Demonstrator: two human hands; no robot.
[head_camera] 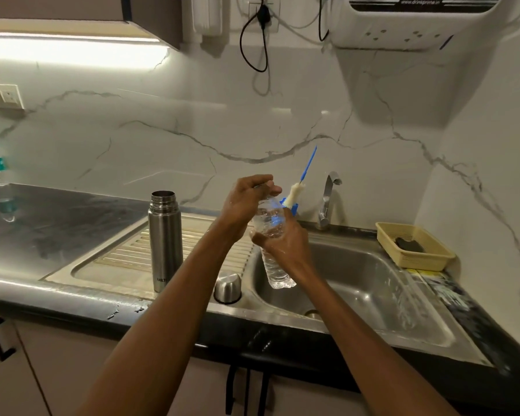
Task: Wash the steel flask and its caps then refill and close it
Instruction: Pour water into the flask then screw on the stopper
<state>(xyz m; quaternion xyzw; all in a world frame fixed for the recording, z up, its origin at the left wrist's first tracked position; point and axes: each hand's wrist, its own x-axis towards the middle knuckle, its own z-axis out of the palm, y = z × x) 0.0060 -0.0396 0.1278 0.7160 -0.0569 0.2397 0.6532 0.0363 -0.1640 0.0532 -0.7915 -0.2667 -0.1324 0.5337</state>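
- Apparently washed: steel flask point(165, 238) open on drainboard, cup cap point(227, 287) beside.
- Left hand point(246, 199) twists cap of plastic bottle point(272, 244); right hand point(285, 244) grips it.
- Refill, closing pending.

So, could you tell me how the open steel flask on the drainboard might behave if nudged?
The steel flask is tall and narrow, so it would probably tip rather than slide. The ribbed drainboard looks wet, possibly slippery. With no cap on, anything inside could spill.
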